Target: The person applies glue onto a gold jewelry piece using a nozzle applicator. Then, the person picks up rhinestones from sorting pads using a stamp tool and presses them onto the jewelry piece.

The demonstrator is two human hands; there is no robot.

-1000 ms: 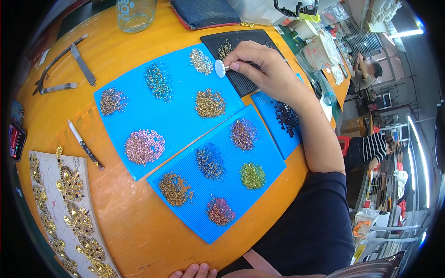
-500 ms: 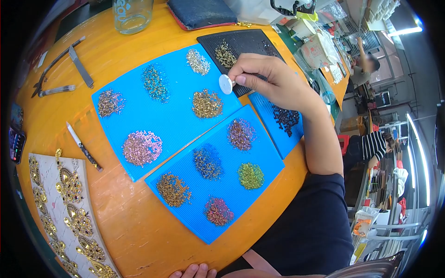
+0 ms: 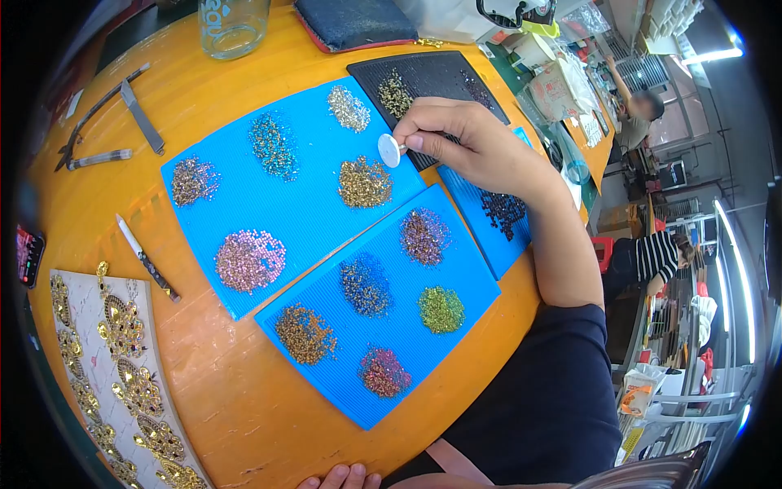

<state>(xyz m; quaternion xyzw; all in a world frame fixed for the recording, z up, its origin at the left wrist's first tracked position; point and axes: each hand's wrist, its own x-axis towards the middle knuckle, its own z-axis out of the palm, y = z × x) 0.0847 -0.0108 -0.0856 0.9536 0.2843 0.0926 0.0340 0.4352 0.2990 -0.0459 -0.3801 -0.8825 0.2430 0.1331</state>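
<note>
Wht disc, pinched, in R hand

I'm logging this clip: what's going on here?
A person's right hand pinches a white disc over the edge of a blue mat that bears piles of tiny glittery pieces. A black mat, also with piles, lies beside it. Only the fingers of the left hand show, at the table's near edge.

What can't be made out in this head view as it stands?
All in the head view:
Left hand: mostly cut off by the bottom edge.
Disc: gripped end hidden by the right hand's fingers.
Small blue mat: partly covered by the right arm.
Jar: top cut off by the upper edge.
Phone: screen too small to read.
</note>
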